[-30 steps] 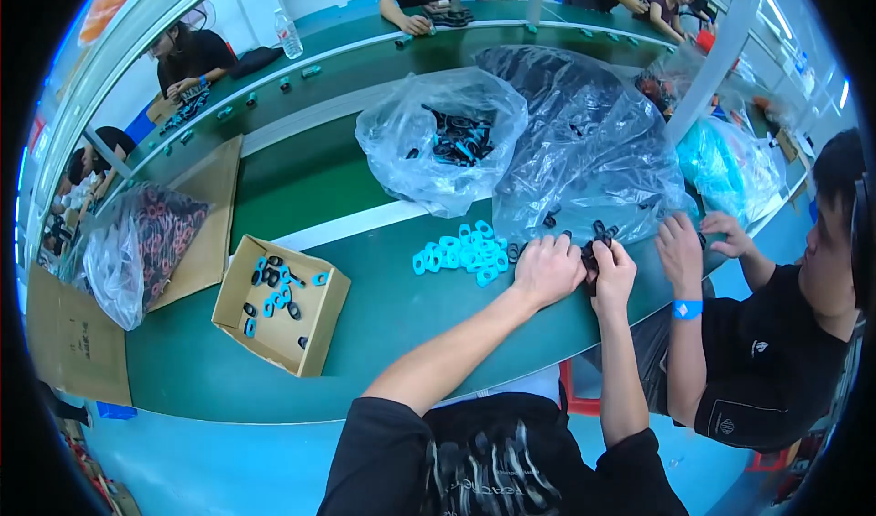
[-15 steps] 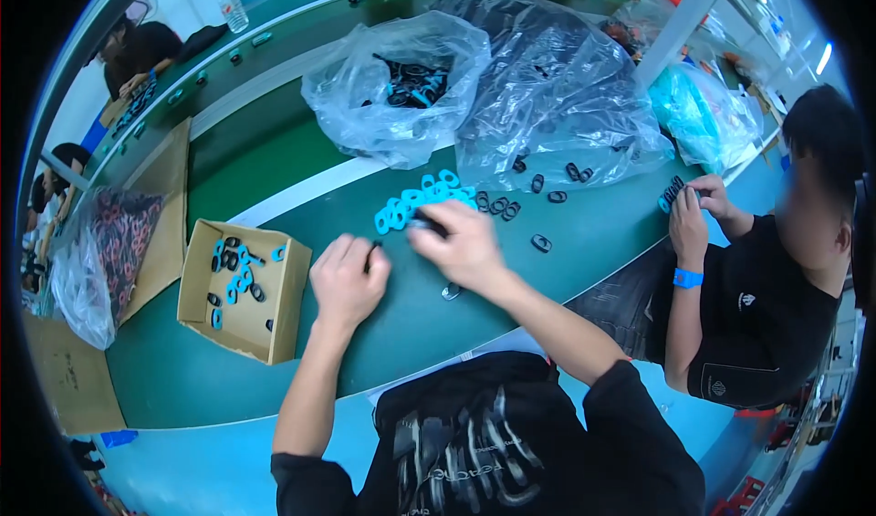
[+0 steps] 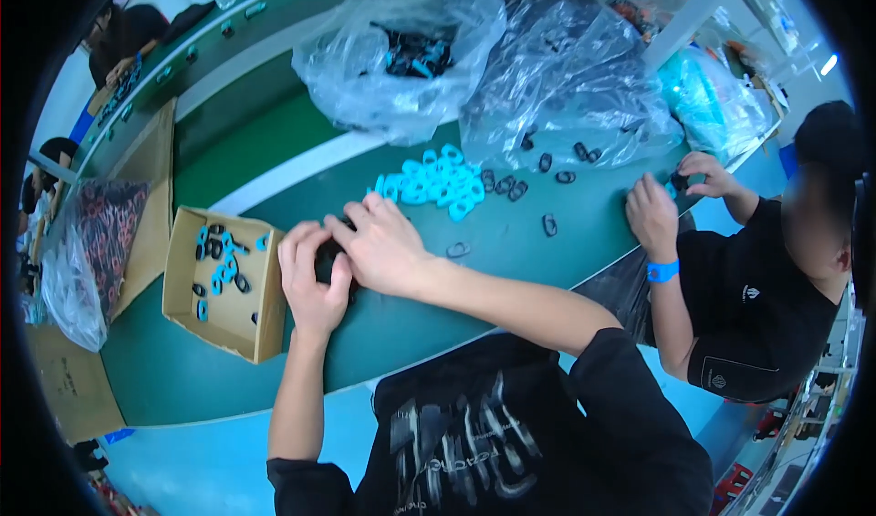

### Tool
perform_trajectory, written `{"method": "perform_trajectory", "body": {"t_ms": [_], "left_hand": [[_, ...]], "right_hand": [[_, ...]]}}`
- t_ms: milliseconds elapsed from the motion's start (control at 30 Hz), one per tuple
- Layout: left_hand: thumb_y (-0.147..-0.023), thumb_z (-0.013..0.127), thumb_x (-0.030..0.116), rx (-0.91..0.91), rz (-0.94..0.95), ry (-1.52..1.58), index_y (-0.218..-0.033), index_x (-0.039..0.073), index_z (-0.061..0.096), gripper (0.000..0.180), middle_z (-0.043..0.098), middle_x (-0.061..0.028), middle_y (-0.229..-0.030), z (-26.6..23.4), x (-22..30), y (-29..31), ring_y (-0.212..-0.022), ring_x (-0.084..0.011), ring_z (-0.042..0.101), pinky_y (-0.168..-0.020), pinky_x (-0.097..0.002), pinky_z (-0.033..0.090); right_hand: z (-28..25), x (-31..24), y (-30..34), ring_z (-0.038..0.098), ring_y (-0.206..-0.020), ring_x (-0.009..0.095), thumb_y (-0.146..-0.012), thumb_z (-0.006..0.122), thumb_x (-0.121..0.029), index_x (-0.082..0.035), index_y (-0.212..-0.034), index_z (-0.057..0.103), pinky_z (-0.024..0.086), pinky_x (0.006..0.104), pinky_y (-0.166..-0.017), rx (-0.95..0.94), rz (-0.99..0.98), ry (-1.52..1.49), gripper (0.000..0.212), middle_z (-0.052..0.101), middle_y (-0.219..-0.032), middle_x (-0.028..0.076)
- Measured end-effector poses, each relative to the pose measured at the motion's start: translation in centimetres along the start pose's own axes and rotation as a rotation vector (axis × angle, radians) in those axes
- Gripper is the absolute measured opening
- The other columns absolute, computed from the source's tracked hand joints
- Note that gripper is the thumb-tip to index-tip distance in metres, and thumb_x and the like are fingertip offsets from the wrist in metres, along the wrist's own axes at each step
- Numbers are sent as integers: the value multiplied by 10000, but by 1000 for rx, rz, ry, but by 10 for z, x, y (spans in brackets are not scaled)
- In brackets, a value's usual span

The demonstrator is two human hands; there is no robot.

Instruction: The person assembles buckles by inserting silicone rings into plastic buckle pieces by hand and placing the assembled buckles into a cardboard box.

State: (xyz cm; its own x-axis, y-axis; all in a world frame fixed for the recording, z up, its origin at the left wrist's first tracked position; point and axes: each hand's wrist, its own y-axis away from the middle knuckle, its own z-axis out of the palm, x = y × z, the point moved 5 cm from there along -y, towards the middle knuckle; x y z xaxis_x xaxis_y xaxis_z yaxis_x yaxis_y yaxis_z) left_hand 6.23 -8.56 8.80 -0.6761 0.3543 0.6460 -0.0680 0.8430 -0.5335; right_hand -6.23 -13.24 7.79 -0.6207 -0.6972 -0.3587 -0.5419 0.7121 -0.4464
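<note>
Over the green bench, my left hand (image 3: 310,279) and my right hand (image 3: 381,250) meet, fingers curled around a small black part (image 3: 327,259) that they mostly hide. Just beyond my right hand lies a heap of turquoise oval rings (image 3: 436,180). Several black oval pieces (image 3: 505,185) are scattered right of that heap. A translucent grey oval ring (image 3: 458,250) rests alone to the right of my right hand. Close by my left hand stands a shallow cardboard box (image 3: 260,333) with turquoise and black pieces lying in it.
Across the bench sit an open clear bag (image 3: 328,69) of black and turquoise parts and a large clear bag (image 3: 566,78). A bag of reddish parts (image 3: 105,242) leans at the left. At the right, a person with a blue wristband (image 3: 663,271) handles small pieces.
My right hand has moved left from the turquoise heap to join my left hand, which has shifted slightly left. The co-worker's hands have shifted. The view has moved a little.
</note>
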Motion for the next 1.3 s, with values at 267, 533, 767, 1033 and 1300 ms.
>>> {"method": "perform_trajectory", "body": {"t_ms": [267, 533, 767, 1033, 1300], "left_hand": [[-866, 744, 234, -193, 12, -139, -1330, 21, 590, 533, 525, -239, -1439, 22, -1, -7, -1318, -426, 492, -1099, -491, 397], [-783, 810, 383, -396, 220, -236, -1290, 127, 659, 588, 504, -180, -1474, 49, 22, -22, -1376, -434, 413, -1128, -550, 343], [-791, 805, 357, -534, 411, -305, -1226, 151, 705, 492, 551, -118, -1442, 54, 53, -11, -1402, -402, 407, -1124, -564, 340], [-814, 776, 247, -488, 376, -348, -1162, 109, 705, 381, 615, -108, -1344, 31, 23, -6, -1382, -352, 459, -1105, -532, 373], [-804, 775, 154, -619, 445, -157, -1194, 77, 685, 407, 599, -111, -1392, 56, 53, 5, -1396, -331, 470, -1119, -523, 370]], "right_hand": [[-58, 33, 28, 544, -1321, 371, -870, 678, -102, -40, -1337, 626, 445, 445, -1086, -114, 35, -572, 474, 567, -1423, 223], [-117, 125, 76, 607, -810, 80, -933, 629, -23, -10, -1074, 725, 489, 238, -750, 118, 530, -602, 171, 708, -1003, 36], [-104, 75, 98, 537, -1108, 298, -804, 807, -155, -73, -1183, 697, 486, 383, -950, -165, 182, -317, 404, 576, -1278, 121], [-92, 63, 114, 521, -1013, 291, -798, 819, -191, -52, -1137, 705, 490, 380, -866, -108, 198, -184, 383, 573, -1185, 110], [-86, 51, 109, 512, -1001, 275, -798, 821, -193, -55, -1192, 679, 479, 382, -885, -130, 213, -276, 440, 556, -1239, 107]]}}
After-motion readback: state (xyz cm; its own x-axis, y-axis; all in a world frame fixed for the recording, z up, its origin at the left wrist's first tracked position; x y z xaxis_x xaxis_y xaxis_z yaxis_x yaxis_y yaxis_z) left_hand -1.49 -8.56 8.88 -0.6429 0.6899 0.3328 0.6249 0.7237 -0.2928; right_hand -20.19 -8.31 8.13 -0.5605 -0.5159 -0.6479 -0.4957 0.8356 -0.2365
